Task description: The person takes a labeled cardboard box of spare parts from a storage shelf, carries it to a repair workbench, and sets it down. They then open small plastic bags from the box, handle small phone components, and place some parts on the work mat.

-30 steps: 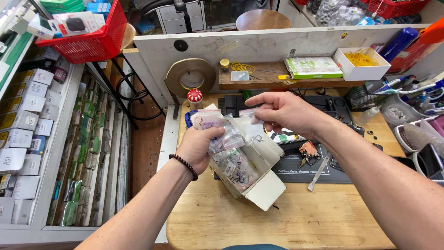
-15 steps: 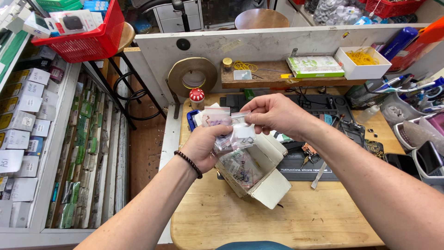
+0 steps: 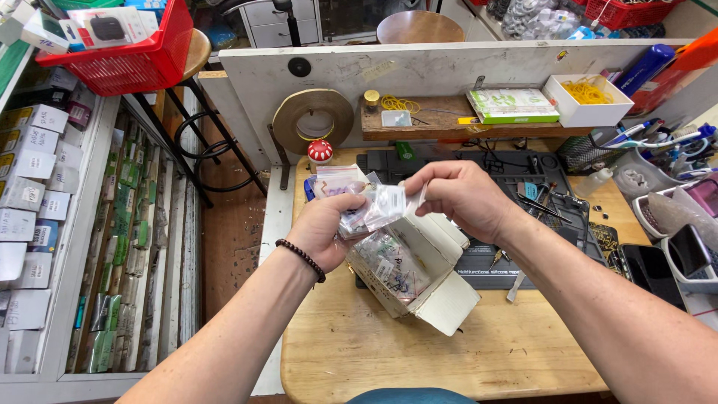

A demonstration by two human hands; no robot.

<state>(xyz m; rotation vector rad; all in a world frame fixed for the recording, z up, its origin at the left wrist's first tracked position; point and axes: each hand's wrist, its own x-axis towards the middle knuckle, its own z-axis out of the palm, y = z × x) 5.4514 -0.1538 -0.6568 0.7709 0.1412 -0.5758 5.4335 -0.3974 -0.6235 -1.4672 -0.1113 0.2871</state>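
Clear plastic bags (image 3: 374, 209) sit between both hands; below them a white box (image 3: 419, 273), beyond them a black mat (image 3: 479, 262) on a pale wooden table (image 3: 374, 352).

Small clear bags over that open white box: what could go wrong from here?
1. The left hand grips a whole stack of small clear bags; one could slip out as the right hand pulls at the front one.
2. The white box sits open and tilted, so its packets might spill onto the wooden table.

Small clear plastic bags (image 3: 370, 209) fanned above an open white box (image 3: 419, 269).
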